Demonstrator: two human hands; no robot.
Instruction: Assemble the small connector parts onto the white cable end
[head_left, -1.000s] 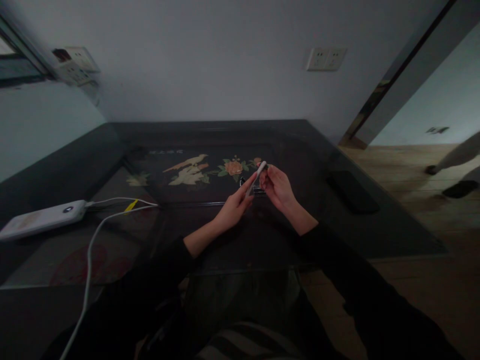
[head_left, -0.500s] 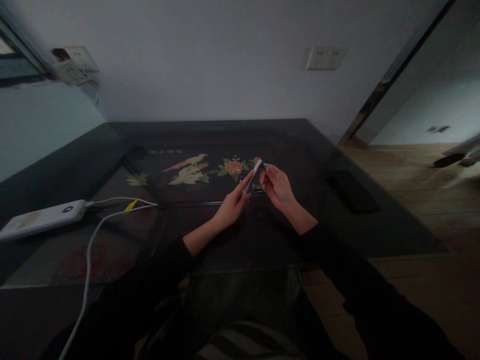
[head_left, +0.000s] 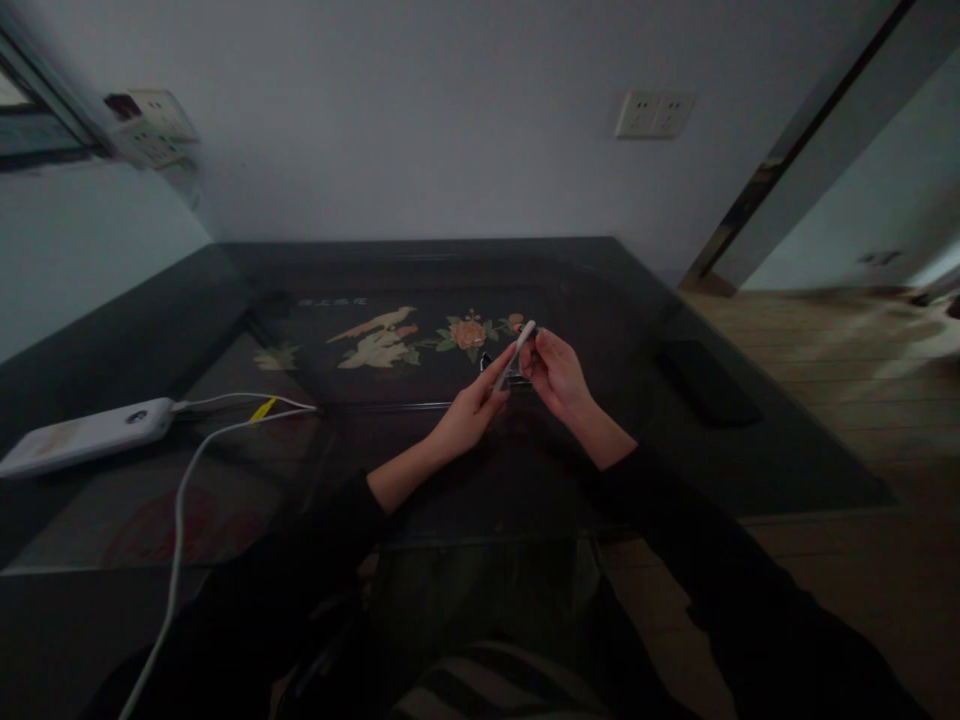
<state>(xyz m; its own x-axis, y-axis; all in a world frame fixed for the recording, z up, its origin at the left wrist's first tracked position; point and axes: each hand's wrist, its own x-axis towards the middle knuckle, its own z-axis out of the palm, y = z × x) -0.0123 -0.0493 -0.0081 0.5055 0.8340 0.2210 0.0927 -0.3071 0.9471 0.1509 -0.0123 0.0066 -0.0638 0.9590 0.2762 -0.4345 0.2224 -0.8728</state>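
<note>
Over the middle of the dark table, my left hand (head_left: 466, 412) is closed around a slim, pale, stick-like object (head_left: 513, 356). This object slants up and to the right, and its rounded far end comes close to my right fingertips. My right hand (head_left: 556, 372) is closed in a pinch at that end; whatever is between its thumb and finger is too small and dark to make out. Below and between the hands, a small shiny object (head_left: 517, 379) shows in part, its kind unclear. Part of it is hidden by my fingers.
A white power bank (head_left: 90, 437) lies at the left, with a white cable (head_left: 178, 520) bearing a yellow tag (head_left: 262, 409). A black flat object (head_left: 707, 383) lies at the right. The dark table (head_left: 450, 480) meets a wall with sockets (head_left: 655, 114).
The pale object and my left hand have shifted slightly right, so its tip now overlaps my right fingertips. The teal bit at my right fingertips no longer shows.
</note>
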